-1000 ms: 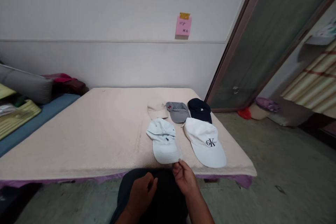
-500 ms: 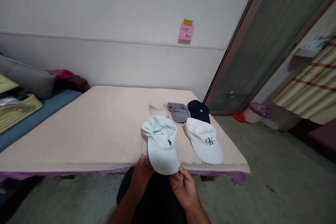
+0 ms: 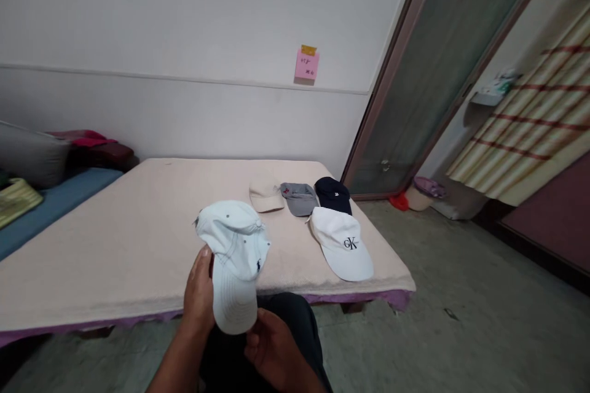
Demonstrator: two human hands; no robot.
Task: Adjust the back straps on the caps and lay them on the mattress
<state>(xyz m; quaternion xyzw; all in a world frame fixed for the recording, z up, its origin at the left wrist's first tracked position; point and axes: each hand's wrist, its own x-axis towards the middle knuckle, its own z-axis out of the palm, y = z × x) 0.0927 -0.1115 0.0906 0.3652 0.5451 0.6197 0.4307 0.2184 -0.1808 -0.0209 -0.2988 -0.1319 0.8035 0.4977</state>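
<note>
A pale, light-blue baseball cap with a small dark logo is held up over the bed's front edge, its brim pointing toward me. My left hand grips its left side, fingers partly hidden behind the cap. At the brim's lower right corner, my right hand pinches the edge. On the bed to the right lie a white cap with black lettering, a navy cap, a grey cap and a beige cap.
The caps rest on a bed with a cream cover. A pink note is taped to the wall. Left of the bed are a grey cushion and a blue mat. A bin stands on the floor near the sliding door.
The light-blue cap has moved left and tilted, its brim turned more downward. My left hand has shifted from the brim up to the cap's side. My view has turned slightly right.
</note>
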